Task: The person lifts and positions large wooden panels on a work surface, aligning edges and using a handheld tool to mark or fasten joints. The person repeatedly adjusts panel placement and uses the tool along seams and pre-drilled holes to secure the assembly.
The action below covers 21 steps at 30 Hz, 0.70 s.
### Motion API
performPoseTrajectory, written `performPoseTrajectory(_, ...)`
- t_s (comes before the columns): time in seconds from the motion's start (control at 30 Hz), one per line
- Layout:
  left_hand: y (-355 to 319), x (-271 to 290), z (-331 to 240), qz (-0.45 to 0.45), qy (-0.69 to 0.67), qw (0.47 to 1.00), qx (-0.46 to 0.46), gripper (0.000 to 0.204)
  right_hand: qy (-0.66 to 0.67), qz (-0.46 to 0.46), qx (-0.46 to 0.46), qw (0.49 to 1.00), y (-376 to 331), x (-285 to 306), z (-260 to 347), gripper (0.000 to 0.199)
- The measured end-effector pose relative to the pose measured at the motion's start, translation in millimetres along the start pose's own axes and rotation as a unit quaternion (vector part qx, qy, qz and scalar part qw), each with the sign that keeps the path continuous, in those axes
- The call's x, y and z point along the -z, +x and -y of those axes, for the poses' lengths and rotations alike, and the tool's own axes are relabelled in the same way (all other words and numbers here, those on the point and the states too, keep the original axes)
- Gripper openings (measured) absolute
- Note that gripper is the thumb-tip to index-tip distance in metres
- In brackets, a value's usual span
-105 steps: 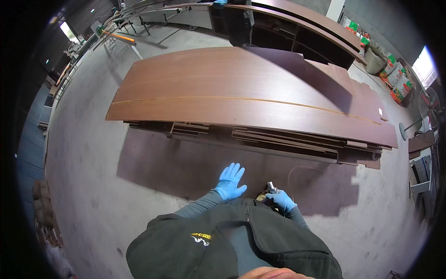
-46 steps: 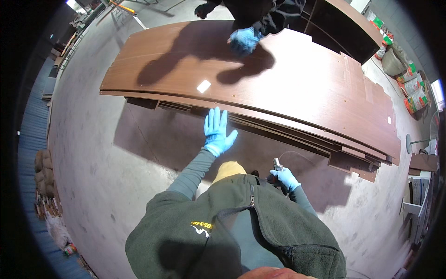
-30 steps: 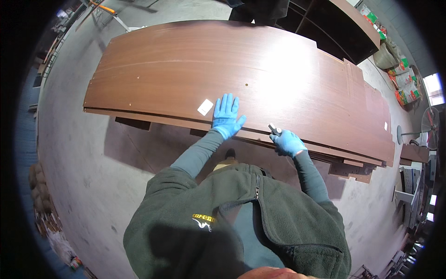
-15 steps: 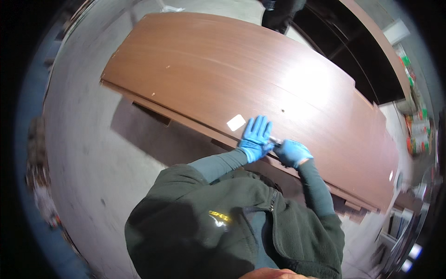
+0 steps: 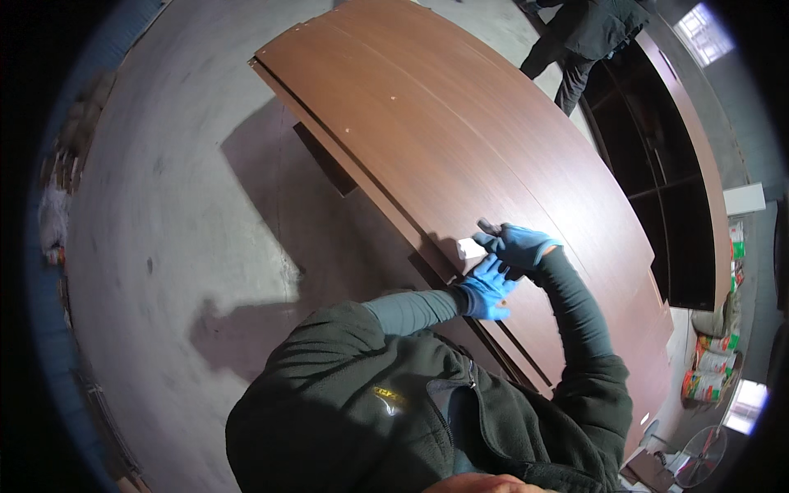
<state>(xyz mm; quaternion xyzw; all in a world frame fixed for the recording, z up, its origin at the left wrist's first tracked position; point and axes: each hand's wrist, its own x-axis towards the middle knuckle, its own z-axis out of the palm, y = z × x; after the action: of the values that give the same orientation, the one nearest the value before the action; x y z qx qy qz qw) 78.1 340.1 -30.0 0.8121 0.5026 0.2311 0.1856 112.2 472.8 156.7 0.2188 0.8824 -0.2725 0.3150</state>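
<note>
The person leans over a big brown wooden board [image 5: 460,140] that lies flat on a stack of more boards above the grey floor [image 5: 181,230]. A small white paper tag [image 5: 469,247] sits on the board, close to its near long edge. The left hand [image 5: 486,286], in a blue glove, lies with its fingers spread on the board at that near edge, its fingertips just beside the tag. It holds nothing. The right hand [image 5: 516,244], also in a blue glove, is closed around a small dark tool [image 5: 487,225] whose tip pokes out next to the tag.

I think the tool could slip and scratch the shiny board if it is pushed too hard. It could also jab the left fingers, since they lie so close.

Half a second ago the two hands were already side by side at the tag. Now the view has turned, and another person in dark clothes [image 5: 588,37] shows by the far edge, beside a dark shelf [image 5: 657,164].
</note>
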Motion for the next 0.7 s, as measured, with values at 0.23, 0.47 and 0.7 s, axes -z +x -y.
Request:
performPoseTrajectory(0.23, -17.7, 146.3, 168.4, -0.085, -0.129, 0.988, -0.002, 0.04, 0.279, 0.056, -0.282, 0.916, 83.6, 117.3, 42.7, 0.068)
performPoseTrajectory(0.47, -98.4, 318.0, 425.5, -0.255, 0.163, 0.896, 0.325, 0.074, -0.062, 0.048, -0.045, 0.996, 345.1, 257.3, 61.7, 0.078)
performPoseTrajectory(0.7, -105.7, 318.2, 473.3, -0.233, 0.074, 0.909, 0.337, 0.095, 0.043, 0.002, -0.03, 0.999, 555.1, 399.7, 234.3, 0.055)
